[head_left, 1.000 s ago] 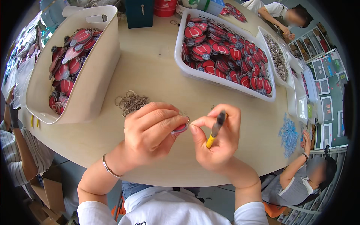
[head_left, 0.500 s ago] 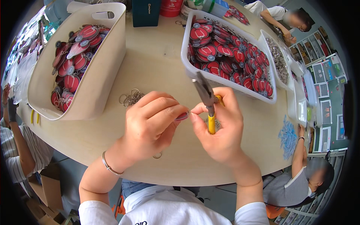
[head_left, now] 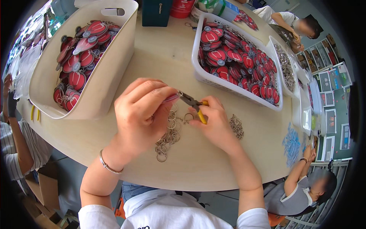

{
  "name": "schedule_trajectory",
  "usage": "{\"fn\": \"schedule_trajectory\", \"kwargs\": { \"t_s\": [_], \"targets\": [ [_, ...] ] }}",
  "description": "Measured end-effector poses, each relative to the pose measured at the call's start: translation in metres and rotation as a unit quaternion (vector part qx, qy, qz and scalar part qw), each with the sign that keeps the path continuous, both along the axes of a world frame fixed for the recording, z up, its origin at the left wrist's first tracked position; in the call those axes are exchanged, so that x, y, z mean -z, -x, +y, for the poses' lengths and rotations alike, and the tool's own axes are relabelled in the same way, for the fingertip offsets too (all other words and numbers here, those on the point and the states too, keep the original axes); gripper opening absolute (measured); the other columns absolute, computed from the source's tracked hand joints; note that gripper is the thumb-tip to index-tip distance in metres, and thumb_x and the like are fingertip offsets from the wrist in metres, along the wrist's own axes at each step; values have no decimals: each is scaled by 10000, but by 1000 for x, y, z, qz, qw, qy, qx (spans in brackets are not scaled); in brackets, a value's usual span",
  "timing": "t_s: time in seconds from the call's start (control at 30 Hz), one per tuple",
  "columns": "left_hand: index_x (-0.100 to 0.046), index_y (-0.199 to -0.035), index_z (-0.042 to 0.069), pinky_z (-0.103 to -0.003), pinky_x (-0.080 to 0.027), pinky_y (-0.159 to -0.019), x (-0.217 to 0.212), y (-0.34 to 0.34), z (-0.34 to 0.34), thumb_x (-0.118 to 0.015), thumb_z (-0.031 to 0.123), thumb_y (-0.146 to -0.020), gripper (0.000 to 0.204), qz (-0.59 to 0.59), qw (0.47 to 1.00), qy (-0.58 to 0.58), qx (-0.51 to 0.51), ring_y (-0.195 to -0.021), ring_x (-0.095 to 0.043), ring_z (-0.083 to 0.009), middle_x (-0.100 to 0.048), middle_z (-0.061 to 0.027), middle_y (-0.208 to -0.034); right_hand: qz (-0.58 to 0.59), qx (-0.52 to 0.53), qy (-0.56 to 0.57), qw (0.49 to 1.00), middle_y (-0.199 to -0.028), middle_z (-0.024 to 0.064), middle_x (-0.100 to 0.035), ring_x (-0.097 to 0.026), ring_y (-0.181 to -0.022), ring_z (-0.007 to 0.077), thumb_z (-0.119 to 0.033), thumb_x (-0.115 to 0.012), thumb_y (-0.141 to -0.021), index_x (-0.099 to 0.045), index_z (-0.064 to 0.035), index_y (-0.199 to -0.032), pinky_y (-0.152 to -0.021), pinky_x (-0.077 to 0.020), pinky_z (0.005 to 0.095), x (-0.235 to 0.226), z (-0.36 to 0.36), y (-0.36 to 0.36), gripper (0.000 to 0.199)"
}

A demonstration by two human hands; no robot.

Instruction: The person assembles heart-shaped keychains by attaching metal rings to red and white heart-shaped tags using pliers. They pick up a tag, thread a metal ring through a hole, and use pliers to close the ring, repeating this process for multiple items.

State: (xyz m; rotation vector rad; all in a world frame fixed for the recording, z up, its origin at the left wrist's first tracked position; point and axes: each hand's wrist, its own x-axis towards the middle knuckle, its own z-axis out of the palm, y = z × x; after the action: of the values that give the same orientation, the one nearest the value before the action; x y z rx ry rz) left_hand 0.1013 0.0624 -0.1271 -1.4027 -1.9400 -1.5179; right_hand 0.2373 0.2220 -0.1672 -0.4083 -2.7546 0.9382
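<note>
My left hand [head_left: 143, 108] is closed on a red plastic charm [head_left: 171, 99], mostly hidden by the fingers. In my right hand [head_left: 213, 122] is a pair of pliers [head_left: 192, 103] with yellow handles. The plier jaws point left and meet the charm's edge; the small part between them is too small to make out. Close to my right fingertips is a key ring [head_left: 188, 117]; whether they pinch it I cannot tell. Below my left hand lies a pile of key rings [head_left: 167, 139]. Right of my right hand is a heap of small metal pieces [head_left: 236, 127].
A cream bin [head_left: 127, 49] of red charms stands left, a white basket [head_left: 236, 89] of similar charms at the far right. Beyond it is a tray of metal parts [head_left: 285, 66]. Blue strips [head_left: 291, 147] lie near the right edge. Other people sit around the table.
My left hand has risen slightly and shifted left with the charm. The pliers have swung from upright to pointing left, their jaws now at the charm. The key rings and small metal heap show more.
</note>
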Motion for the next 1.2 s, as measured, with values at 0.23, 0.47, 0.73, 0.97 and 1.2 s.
{"fn": "schedule_trajectory", "kwargs": {
  "t_s": [0.23,0.47,0.73,0.97,1.2],
  "targets": [
    [-665,-816,-31,-324,-516,-655,4,3,0,-684,-104,-687,149,-5,1000,11,-2,-748,-638,-259,-656,-119,-790,-35,-21,-4,999,-1022,120,-542,-515,-1041,293,-66,-787,-669,-664,-11,-804,-902,-407,403,-2,6,3,191],
    [-657,-802,3,-335,-505,-573,16,-8,10,-711,-83,-629,201,-11,998,0,58,-697,-623,-254,-621,-98,-735,75,17,71,995,-943,116,-559,-576,-836,268,-29,-779,-687,-652,42,-787,-726,-473,350,-39,4,-10,177],
    [-682,-827,9,-333,-524,-629,15,-23,6,-702,-98,-608,245,-30,992,3,119,-752,-646,-263,-652,-94,-780,204,-3,57,977,-929,91,-526,-491,-725,174,-106,-786,-712,-654,22,-720,-639,-410,259,-94,-16,-20,184],
    [-689,-843,8,-332,-531,-629,15,-27,6,-689,-96,-582,281,-31,988,-28,147,-758,-651,-259,-655,-91,-792,222,-25,74,972,-952,112,-521,-511,-748,163,-77,-774,-738,-637,48,-734,-655,-422,254,-98,-21,-15,185],
    [-658,-854,-4,-335,-516,-555,15,-27,9,-722,-78,-510,357,-17,984,-67,161,-732,-634,-263,-623,-94,-795,228,-35,79,970,-971,114,-533,-539,-752,148,-73,-771,-756,-618,63,-754,-658,-445,251,-101,-22,-12,205]
  ]
}}
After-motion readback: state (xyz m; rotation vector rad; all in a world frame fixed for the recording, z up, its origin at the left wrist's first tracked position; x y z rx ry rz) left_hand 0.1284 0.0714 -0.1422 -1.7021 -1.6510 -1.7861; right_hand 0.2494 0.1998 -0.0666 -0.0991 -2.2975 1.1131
